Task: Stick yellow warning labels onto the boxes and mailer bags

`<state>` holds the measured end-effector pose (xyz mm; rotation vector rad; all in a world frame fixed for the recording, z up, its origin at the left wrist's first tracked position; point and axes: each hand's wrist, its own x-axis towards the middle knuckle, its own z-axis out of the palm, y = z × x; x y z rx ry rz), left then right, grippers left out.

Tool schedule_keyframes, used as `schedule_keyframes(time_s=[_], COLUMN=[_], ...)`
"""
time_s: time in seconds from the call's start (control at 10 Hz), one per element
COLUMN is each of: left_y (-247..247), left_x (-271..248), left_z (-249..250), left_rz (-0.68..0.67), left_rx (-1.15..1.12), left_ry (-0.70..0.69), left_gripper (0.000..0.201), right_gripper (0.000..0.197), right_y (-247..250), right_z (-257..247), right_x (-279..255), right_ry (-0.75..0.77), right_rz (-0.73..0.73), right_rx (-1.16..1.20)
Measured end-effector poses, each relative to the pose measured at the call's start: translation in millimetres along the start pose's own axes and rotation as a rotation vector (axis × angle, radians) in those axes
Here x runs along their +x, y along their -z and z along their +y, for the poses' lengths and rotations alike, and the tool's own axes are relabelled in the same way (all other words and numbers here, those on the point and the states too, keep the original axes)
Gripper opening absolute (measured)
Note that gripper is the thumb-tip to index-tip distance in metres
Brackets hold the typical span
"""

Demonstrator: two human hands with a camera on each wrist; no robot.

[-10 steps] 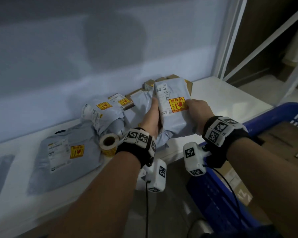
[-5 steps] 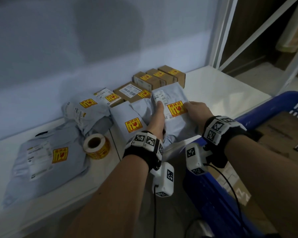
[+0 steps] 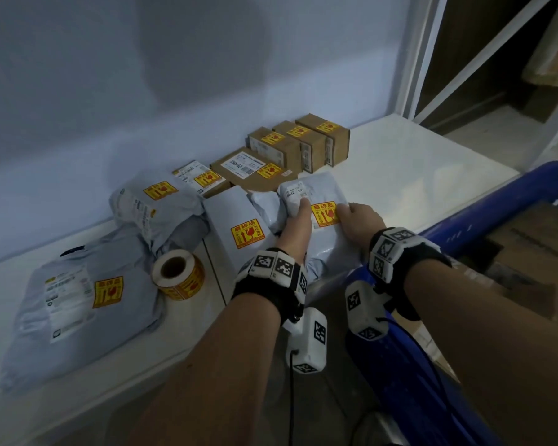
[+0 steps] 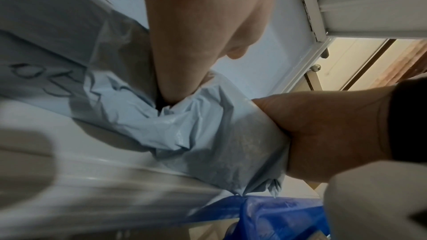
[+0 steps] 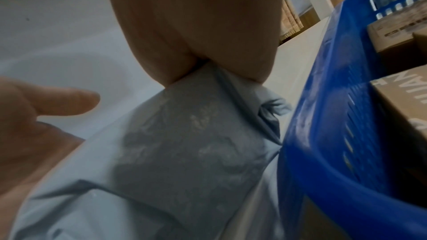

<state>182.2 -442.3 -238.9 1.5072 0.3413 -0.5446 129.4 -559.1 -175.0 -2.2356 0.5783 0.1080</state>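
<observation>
I hold a grey mailer bag (image 3: pixel 327 188) with both hands; it lies low over the front of the white shelf (image 3: pixel 400 175). A yellow warning label (image 3: pixel 324 214) is stuck on its top face beside a white shipping slip. My left hand (image 3: pixel 298 220) grips the bag's left side, thumb on top by the slip. My right hand (image 3: pixel 360 217) grips the right side next to the label. In the left wrist view the bag (image 4: pixel 208 134) is crumpled under my palm. The right wrist view shows its underside (image 5: pixel 184 152). A roll of yellow labels (image 3: pixel 178 273) stands to the left.
Labelled mailer bags (image 3: pixel 242 226) lie to the left along the shelf. Several labelled brown boxes (image 3: pixel 322 140) stand against the back wall. A blue basket (image 3: pixel 496 207) holding cardboard boxes sits close on the right, its rim (image 5: pixel 323 134) touching the bag.
The mailer bag, held up in front of me a second ago, has come down and forward onto the shelf beside the other labelled bags. Both hands have kept their hold.
</observation>
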Motion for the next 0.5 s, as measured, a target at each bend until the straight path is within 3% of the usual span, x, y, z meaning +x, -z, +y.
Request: schedule_keyframes(time_s=[0.3, 0.5], left_y=[5.2, 28.6], left_x=[-72.2, -104.8], left_z=[44.9, 59.2], left_rz=[-0.127, -0.092], left_rx=[-0.123, -0.023], left_ry=[-0.06, -0.129], left_gripper=[0.062, 0.074], right_gripper=[0.042, 0.042], right_y=[5.2, 10.8], right_z=[-12.8, -31.2], right_x=[0.6, -22.6], right_ry=[-0.004, 0.014], right_rz=[0.069, 0.119], right_rx=[-0.07, -0.137])
